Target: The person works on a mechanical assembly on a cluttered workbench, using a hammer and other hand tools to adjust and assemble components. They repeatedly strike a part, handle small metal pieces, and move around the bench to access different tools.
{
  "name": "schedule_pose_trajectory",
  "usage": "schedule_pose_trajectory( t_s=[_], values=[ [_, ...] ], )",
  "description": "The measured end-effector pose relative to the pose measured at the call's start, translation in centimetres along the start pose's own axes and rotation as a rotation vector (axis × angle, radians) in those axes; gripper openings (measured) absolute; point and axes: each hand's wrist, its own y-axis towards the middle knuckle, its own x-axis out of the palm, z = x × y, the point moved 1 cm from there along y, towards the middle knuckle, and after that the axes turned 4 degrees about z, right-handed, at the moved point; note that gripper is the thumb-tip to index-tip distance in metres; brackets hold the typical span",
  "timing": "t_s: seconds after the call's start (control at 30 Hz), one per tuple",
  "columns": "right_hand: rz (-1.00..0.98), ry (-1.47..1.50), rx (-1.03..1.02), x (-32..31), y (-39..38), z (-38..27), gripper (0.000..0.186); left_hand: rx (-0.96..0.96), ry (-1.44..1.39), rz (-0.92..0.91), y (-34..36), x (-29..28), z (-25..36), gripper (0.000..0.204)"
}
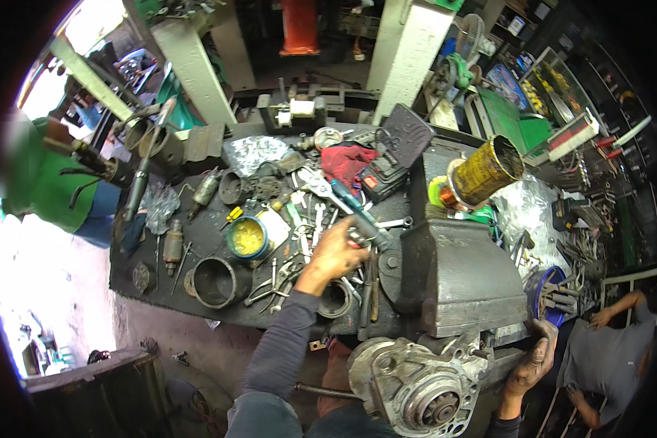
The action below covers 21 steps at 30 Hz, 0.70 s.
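My left hand [334,254] reaches over the cluttered bench, fingers closed around something I cannot make out; a shiny metal end shows at the fingertips. Beside it lies a long blue-grey wrench [358,213], and loose spanners [318,215] are scattered to its left. Low in the view, close to my body, is a large metal starter motor [409,379] with its toothed pinion [439,410] exposed. My right hand [534,358] is raised just right of this housing, fingers extended and nothing visible in them. A dark, heavy vise [463,277] stands behind the starter motor.
A blue tub of yellow grease [248,237] and a metal ring [221,282] sit on the left bench. A yellow cylinder [489,171] and a blue bucket of metal parts [550,296] stand right. One person [58,175] is at far left, another [609,350] at lower right.
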Motion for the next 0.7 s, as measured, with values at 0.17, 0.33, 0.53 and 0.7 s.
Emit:
schedule_pose_trajectory(
  t_s=[0.17, 0.33, 0.53, 0.7],
  values=[
    [-0.007, 0.006, -0.041, 0.1, 0.1, 0.2, 0.057, 0.131, 0.062, 0.107, -0.4, 0.4, 2.9, 0.042],
    [-0.021, 0.069, -0.072, -0.2, 0.2, 0.1, 0.056, -0.006, -0.305, 0.242, -5.2, -5.2, 6.3, 0.043],
    [-0.058, 0.14, -0.063, -0.8, 0.3, 0.6, 0.051, 0.202, -0.468, 0.623, -16.2, -10.9, 12.0, 0.043],
    [-0.028, 0.311, -0.075, -1.5, 0.4, 1.0, 0.049, 0.515, -0.933, 0.336, -24.6, -9.3, 15.0, 0.054]
  ],
)
